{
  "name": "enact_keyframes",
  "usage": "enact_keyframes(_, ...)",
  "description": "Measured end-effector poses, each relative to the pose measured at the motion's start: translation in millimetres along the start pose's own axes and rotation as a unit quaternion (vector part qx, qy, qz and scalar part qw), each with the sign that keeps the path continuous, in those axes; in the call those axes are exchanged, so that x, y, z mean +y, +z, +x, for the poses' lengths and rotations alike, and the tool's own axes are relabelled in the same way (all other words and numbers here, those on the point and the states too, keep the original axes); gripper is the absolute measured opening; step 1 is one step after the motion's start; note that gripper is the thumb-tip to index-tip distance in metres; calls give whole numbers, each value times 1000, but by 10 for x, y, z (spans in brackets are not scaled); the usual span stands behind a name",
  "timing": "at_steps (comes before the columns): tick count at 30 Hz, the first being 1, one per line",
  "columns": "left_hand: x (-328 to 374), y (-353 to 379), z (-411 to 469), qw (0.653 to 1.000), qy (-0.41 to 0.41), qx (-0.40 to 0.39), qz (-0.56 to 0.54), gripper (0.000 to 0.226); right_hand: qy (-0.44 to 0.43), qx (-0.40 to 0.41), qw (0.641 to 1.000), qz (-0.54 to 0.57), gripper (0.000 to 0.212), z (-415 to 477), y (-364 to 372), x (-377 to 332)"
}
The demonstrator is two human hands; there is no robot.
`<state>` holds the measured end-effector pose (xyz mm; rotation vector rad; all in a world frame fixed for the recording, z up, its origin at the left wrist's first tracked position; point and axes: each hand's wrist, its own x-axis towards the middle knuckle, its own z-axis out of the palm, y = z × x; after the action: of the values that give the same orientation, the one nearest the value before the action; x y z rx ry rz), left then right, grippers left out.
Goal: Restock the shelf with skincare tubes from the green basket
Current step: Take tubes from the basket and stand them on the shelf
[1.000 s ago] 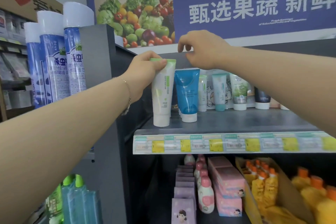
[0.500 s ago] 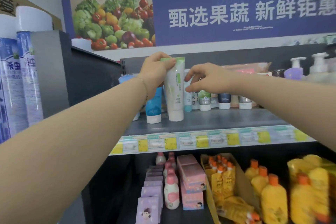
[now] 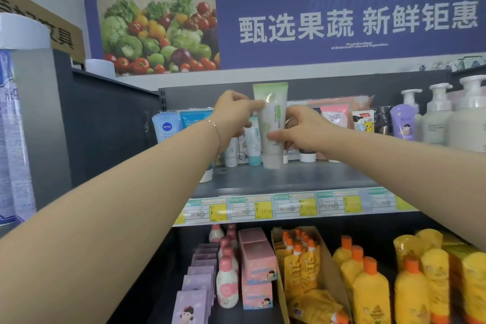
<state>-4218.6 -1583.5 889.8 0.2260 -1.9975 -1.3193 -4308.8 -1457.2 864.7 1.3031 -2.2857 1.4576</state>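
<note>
A white tube with a green top (image 3: 272, 123) stands cap-down on the grey top shelf (image 3: 289, 179). My left hand (image 3: 235, 116) grips its upper left side. My right hand (image 3: 302, 129) holds its right side, thumb across the front. Behind and beside it stand other tubes: a pale blue one (image 3: 166, 126), a blue one (image 3: 196, 118), a small teal one (image 3: 254, 144) and a pink one (image 3: 334, 118). The green basket is not in view.
Pump bottles (image 3: 436, 113) fill the shelf's right end. Price tags (image 3: 263, 208) line the shelf edge. Below are pink boxes (image 3: 259, 265), pink bottles (image 3: 226, 281) and yellow bottles (image 3: 370, 292). Blue spray cans (image 3: 13, 126) stand at far left past a dark side panel (image 3: 110, 126).
The view has swung right. The white tube has moved right along the shelf, away from the blue tube. My right hand came down from above and took hold of the tube's right side.
</note>
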Motion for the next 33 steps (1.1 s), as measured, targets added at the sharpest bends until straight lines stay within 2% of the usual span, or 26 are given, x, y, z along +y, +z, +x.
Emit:
enact_keyframes(3,-138,-71,-20,999,-38,-35,13,20,7,32,999,-8,27,129,-1,25)
enact_keyframes(7,-314,-67,-8,993,-70,-91,9,37,36,62,997,8,46,316,113,77)
enact_keyframes(11,-456,28,115,992,-78,-102,7,52,54,84,995,19,44,480,262,113)
enact_keyframes(17,-601,129,354,993,-114,-41,14,40,113,77,987,86,22,737,460,143)
enact_keyframes(22,-790,201,568,991,-130,-22,-3,42,202,36,974,95,31,1009,609,173)
enact_keyframes(25,-900,221,653,991,-130,-22,5,36,233,8,966,108,21,1084,715,183)
enact_keyframes(33,-1133,235,806,991,-131,32,12,34,231,-14,955,184,20,1220,973,269)
